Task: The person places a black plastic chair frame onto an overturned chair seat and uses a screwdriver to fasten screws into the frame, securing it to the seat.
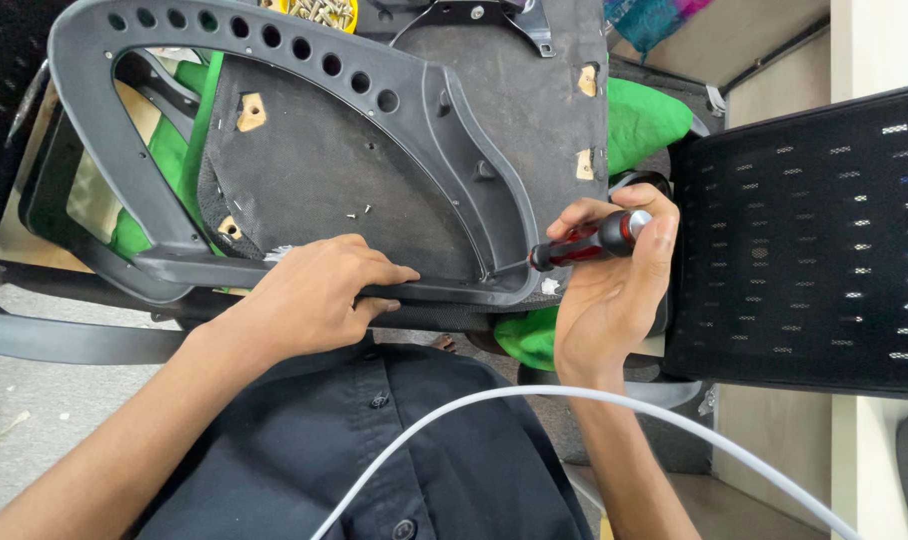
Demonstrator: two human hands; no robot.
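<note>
An upturned office chair seat [394, 170], covered underneath in dark fabric, lies in front of me. A grey plastic armrest frame [274, 60] with a row of round holes arches over it. My left hand [309, 290] presses down on the frame's near bar, fingers closed over it. My right hand [609, 270] grips a red and black screwdriver [584, 243]. Its thin tip points left into the frame's near right corner [494, 270]. Two small loose screws [359, 212] lie on the fabric.
A black mesh chair back [804, 240] stands at the right. Green cushion fabric [639, 120] shows beneath the seat. A white cable [574, 400] curves across my black shirt. A container of screws [324, 12] sits at the top edge. Grey floor lies at the lower left.
</note>
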